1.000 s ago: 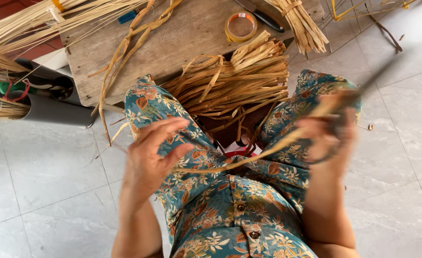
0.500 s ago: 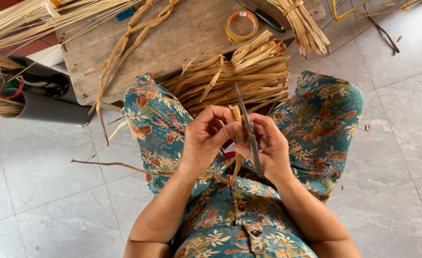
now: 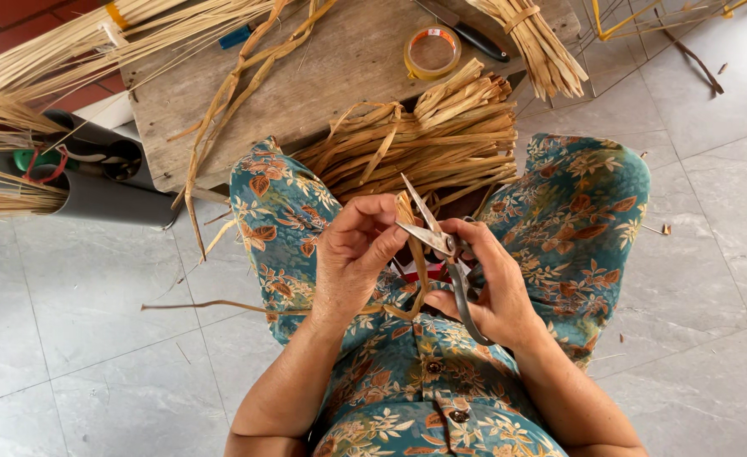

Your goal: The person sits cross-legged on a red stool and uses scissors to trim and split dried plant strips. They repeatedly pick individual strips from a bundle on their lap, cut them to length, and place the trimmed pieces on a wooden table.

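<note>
I pinch the strip (image 3: 409, 222) tight in my left hand (image 3: 358, 254), over my lap. My right hand (image 3: 494, 288) grips the scissors (image 3: 438, 244), blades open at the strip. I think I should hold it taut and snip slowly. My fingers hide the exact cut spot.

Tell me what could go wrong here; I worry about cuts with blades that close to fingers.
The open scissors in the right hand point at the dried strip pinched by the left hand; its fingertips sit beside the blades and might get nicked. The strip's long tail trails over the floor and could snag.
</note>
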